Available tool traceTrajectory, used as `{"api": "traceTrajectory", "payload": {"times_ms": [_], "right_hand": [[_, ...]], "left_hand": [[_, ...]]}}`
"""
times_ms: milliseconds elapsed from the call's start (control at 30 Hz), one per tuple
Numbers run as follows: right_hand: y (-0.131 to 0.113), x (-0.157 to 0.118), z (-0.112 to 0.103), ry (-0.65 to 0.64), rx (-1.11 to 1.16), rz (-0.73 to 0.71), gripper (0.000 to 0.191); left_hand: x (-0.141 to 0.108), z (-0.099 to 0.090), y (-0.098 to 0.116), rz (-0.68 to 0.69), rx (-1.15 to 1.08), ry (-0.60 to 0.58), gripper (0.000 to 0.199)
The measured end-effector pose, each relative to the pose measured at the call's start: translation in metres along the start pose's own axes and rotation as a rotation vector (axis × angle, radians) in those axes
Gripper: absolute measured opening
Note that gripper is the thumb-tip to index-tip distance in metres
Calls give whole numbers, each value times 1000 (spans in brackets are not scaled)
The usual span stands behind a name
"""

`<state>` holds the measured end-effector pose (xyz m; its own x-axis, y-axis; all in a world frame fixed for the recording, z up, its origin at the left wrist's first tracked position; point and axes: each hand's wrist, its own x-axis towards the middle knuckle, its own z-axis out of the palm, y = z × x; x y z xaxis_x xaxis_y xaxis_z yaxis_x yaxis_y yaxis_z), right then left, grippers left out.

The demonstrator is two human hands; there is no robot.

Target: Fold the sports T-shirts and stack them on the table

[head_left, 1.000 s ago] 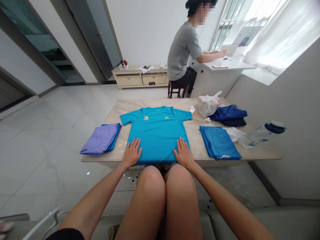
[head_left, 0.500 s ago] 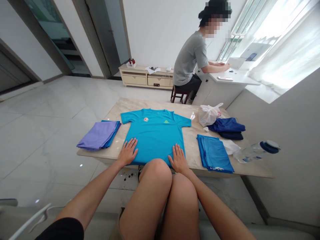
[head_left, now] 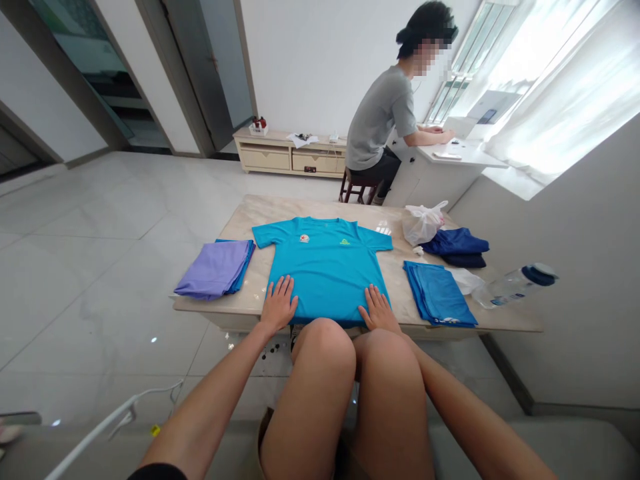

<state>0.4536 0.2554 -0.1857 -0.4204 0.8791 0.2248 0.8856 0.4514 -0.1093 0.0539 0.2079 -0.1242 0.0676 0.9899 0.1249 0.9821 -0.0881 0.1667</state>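
A turquoise T-shirt (head_left: 327, 267) lies spread face up on the marble-topped table (head_left: 240, 217), its collar toward the far side. My left hand (head_left: 279, 303) rests flat on the shirt's lower left edge with its fingers apart. On the lower right edge lies my right hand (head_left: 379, 308), fingers spread and palm down. Folded purple cloth (head_left: 213, 270) sits on blue cloth at the table's left end. To the right of the shirt is a folded blue garment (head_left: 440, 293).
At the right are a white plastic bag (head_left: 423, 223), dark blue clothing (head_left: 457, 243) and a clear bottle (head_left: 515, 287). A person in grey (head_left: 380, 120) sits on a stool at a white desk (head_left: 470, 157). My knees are against the near edge.
The view has shifted, so the table and shirt appear farther right. Both my hands stay flat on the shirt's lower corners.
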Motion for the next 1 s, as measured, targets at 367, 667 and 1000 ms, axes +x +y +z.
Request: {"api": "traceTrajectory", "payload": {"times_ms": [367,667,1000], "right_hand": [[6,-10,-1,-15,-55,20,81],[-2,-12,-11,-42,-31,14,79],[-14,-4,-17,-100,-21,63,82]], "left_hand": [[-3,11,-3,43,-12,22,70],[-2,20,-8,65,-10,44,69],[-6,1,-5,48,5,-73,71]]}}
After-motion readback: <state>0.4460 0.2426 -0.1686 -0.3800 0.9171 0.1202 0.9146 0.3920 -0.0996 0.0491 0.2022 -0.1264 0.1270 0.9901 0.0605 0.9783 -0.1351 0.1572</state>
